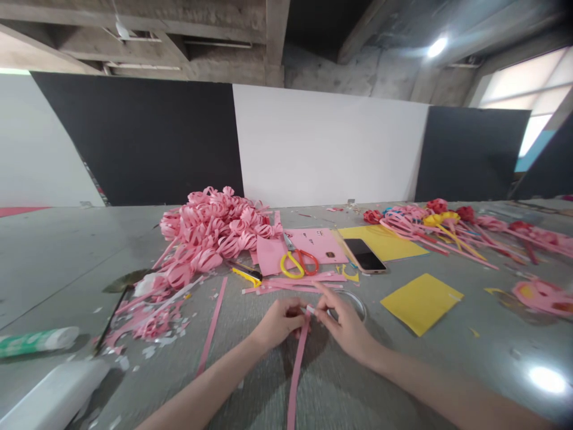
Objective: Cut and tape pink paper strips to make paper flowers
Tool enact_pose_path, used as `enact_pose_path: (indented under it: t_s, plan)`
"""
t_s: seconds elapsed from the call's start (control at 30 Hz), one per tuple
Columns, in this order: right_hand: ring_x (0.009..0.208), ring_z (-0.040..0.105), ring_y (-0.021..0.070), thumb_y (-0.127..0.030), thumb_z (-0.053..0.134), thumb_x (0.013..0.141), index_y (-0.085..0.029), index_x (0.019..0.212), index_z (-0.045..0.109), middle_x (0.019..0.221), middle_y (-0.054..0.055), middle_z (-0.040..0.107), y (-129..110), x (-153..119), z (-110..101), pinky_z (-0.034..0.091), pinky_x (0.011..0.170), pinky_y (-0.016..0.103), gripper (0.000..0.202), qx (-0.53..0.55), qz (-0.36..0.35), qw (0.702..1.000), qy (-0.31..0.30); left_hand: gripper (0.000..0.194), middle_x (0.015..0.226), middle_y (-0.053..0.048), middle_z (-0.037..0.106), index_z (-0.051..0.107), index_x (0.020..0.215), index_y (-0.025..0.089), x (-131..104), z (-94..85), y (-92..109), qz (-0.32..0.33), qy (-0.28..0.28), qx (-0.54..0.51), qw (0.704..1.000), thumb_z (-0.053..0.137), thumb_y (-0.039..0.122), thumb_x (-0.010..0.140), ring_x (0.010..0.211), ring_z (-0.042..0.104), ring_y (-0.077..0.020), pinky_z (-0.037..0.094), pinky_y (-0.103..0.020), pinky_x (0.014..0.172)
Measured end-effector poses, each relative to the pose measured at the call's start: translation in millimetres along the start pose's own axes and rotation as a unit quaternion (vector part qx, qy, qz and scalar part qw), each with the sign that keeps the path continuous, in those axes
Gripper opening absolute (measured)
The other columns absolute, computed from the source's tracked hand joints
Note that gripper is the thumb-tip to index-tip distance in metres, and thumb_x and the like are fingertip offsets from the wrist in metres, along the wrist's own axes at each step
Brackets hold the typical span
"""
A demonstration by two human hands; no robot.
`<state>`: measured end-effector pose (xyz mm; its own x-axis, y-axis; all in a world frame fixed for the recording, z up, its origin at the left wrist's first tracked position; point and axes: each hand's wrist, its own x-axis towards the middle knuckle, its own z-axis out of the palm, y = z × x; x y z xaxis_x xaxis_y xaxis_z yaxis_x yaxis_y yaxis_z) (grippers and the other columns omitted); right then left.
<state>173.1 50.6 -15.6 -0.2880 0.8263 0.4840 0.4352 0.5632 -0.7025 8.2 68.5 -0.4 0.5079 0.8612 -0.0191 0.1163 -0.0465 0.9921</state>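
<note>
A long pink paper strip [298, 376] hangs from my hands toward the table's near edge. Its upper end is pinched by my left hand [280, 322], whose fingers are closed. My right hand [342, 319] grips a small white piece [310, 310] at that same end between thumb and fingers, with the index finger stretched forward; whether the piece is tape or backing I cannot tell. Just behind my right hand lies a roll of tape [360, 303], partly hidden. Another pink strip [213, 322] lies flat left of my left hand.
Beyond my hands are loose pink strips [286, 285], scissors [299, 263], a utility knife [244, 272], pink paper [322, 245] and a phone [364, 255]. A pile of pink paper loops [219, 230] stands back left. Yellow paper [421, 303] and paper flowers [441, 218] lie right.
</note>
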Motion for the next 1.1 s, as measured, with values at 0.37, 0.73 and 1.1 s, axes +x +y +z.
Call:
enact_pose_path:
  t_s: [0.37,0.73,1.1]
  plan:
    - [0.063,0.051,0.0122,-0.025,0.042,0.083,-0.021,0.124,0.029,0.065,-0.003,0.05,2.3,-0.4,1.6,0.042,0.064,0.025,0.043,0.017,0.015,1.0,0.009,0.025,0.053,0.001,0.056,0.061,0.086,0.012,1.5,-1.6,-5.7,0.004,-0.007,0.003,1.0,0.056,0.026,0.066,0.043,0.045,-0.0082,0.037,-0.019,0.044]
    - [0.062,0.05,0.0129,-0.025,0.041,0.083,-0.019,0.12,0.032,0.066,-0.003,0.05,4.2,0.4,2.4,0.042,0.063,0.025,0.038,0.009,0.026,1.0,0.009,0.024,0.054,0.001,0.056,0.062,0.084,0.012,0.8,-1.5,-4.8,0.01,-0.022,0.018,1.0,0.056,0.029,0.068,0.043,0.044,-0.0075,0.036,-0.018,0.043]
    - [0.061,0.05,0.0131,-0.021,0.041,0.083,-0.02,0.111,0.036,0.064,-0.004,0.047,1.8,1.1,2.5,0.041,0.061,0.025,0.028,0.001,0.035,0.999,0.013,0.022,0.054,0.001,0.057,0.062,0.081,0.013,0.0,1.7,-2.2,0.009,-0.011,0.007,1.0,0.057,0.029,0.068,0.042,0.044,-0.0072,0.036,-0.018,0.043]
